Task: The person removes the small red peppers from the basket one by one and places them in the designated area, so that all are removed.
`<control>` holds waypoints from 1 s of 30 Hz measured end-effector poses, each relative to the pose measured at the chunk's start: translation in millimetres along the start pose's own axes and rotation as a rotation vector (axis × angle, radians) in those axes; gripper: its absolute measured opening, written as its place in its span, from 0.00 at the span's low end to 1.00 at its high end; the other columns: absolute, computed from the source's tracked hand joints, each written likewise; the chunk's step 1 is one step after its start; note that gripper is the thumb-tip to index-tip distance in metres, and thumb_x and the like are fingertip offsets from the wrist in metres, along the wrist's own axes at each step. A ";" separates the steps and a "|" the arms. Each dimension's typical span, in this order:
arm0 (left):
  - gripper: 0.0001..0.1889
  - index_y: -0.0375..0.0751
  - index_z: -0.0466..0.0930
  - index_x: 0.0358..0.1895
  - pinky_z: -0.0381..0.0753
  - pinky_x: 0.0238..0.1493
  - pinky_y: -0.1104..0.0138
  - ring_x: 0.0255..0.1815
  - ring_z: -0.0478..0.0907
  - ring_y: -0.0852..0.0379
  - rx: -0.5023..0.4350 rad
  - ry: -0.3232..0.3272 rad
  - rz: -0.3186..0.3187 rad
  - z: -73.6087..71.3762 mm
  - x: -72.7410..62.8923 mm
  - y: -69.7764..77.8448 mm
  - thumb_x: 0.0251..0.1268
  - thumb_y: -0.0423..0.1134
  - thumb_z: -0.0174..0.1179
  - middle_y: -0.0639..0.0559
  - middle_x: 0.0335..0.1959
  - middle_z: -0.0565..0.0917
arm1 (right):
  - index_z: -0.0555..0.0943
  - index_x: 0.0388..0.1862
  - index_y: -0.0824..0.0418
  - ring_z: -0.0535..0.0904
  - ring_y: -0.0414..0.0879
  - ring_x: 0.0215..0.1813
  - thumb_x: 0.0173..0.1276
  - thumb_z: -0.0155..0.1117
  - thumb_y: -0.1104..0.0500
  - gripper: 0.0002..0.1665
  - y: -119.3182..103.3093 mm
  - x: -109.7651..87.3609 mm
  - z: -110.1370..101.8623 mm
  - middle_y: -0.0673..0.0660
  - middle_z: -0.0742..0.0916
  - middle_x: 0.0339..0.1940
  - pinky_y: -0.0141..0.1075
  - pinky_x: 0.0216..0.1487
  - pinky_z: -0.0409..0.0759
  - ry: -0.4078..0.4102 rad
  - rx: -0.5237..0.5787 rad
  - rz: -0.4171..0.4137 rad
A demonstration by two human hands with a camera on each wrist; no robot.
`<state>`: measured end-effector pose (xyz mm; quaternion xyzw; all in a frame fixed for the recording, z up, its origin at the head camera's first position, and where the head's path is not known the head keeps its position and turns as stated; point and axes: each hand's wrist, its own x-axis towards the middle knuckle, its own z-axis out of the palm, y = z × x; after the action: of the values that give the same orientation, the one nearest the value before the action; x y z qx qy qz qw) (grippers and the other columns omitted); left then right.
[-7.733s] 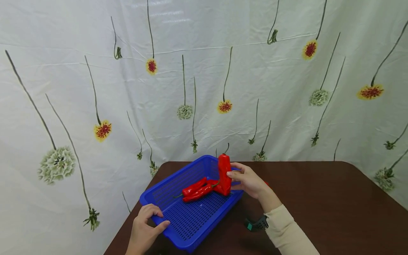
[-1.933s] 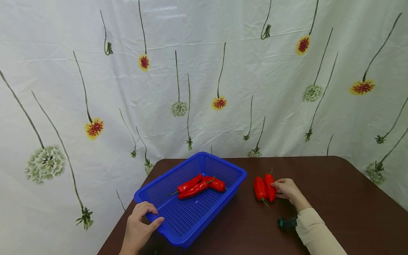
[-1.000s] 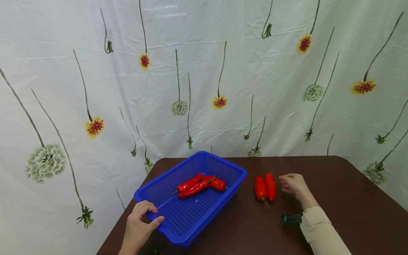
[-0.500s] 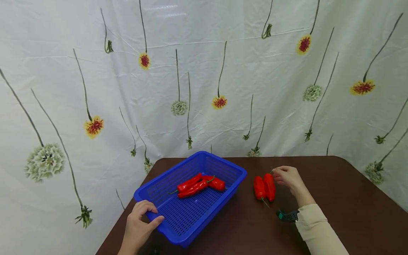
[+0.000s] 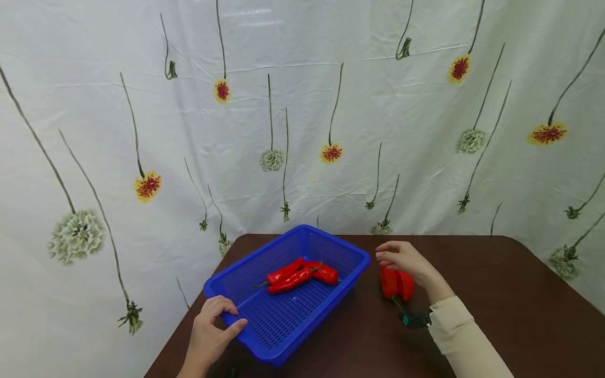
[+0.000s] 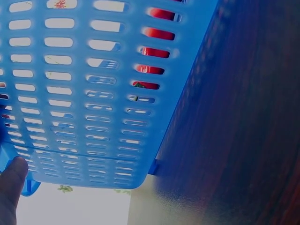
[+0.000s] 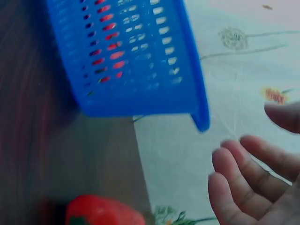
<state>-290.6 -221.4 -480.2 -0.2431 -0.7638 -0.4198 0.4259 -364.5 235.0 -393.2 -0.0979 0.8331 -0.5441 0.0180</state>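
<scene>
A blue perforated plastic basket (image 5: 279,317) sits on the table with several glossy red peppers (image 5: 289,281) inside. My left hand (image 5: 208,331) grips its near-left corner, fingers over the rim; one digit (image 6: 14,183) shows against the slotted wall in the left wrist view. To the basket's right, two long red peppers (image 5: 389,286) lie side by side, their far ends hidden. Over them, my right hand (image 5: 406,260) holds nothing, its fingers loosely bent. In the right wrist view this hand (image 7: 258,183) is apart from the basket (image 7: 154,101).
The dark brown table (image 5: 496,294) runs right and toward me. A pale curtain (image 5: 302,121) printed with flowers hangs behind it. A dark strap with a green patch (image 5: 415,319) is on my right wrist.
One pepper, earlier held above the basket, now lies on the table beside another. My right hand has let go, touched near its stem, then moved left above the pair. My left hand stays put.
</scene>
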 end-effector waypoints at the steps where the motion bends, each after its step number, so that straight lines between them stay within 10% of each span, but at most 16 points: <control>1: 0.22 0.49 0.79 0.28 0.64 0.52 0.82 0.44 0.72 0.67 0.001 0.002 0.007 0.1 -0.5 -0.8 0.29 0.25 0.79 0.53 0.30 0.81 | 0.75 0.62 0.71 0.84 0.49 0.49 0.75 0.60 0.55 0.25 -3.5 1.7 1.0 0.70 0.83 0.58 0.47 0.57 0.82 -0.022 -0.001 -0.008; 15: 0.23 0.52 0.78 0.27 0.64 0.51 0.82 0.44 0.71 0.67 0.054 -0.012 -0.062 -0.4 -1.6 1.8 0.31 0.24 0.79 0.55 0.31 0.81 | 0.75 0.64 0.68 0.80 0.58 0.62 0.74 0.62 0.54 0.26 -63.5 31.4 21.1 0.68 0.80 0.64 0.51 0.64 0.77 -0.344 -0.171 -0.092; 30: 0.23 0.50 0.78 0.27 0.65 0.49 0.82 0.43 0.71 0.66 0.046 -0.014 -0.107 -0.2 -2.8 3.3 0.31 0.23 0.79 0.55 0.31 0.81 | 0.78 0.61 0.65 0.83 0.47 0.53 0.70 0.65 0.59 0.22 -89.3 69.1 52.9 0.60 0.85 0.55 0.57 0.61 0.77 -0.521 -0.236 -0.165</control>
<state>-286.7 -219.9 -481.2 -0.1950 -0.7881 -0.4227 0.4027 -412.2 139.9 -328.2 -0.3030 0.8473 -0.3994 0.1756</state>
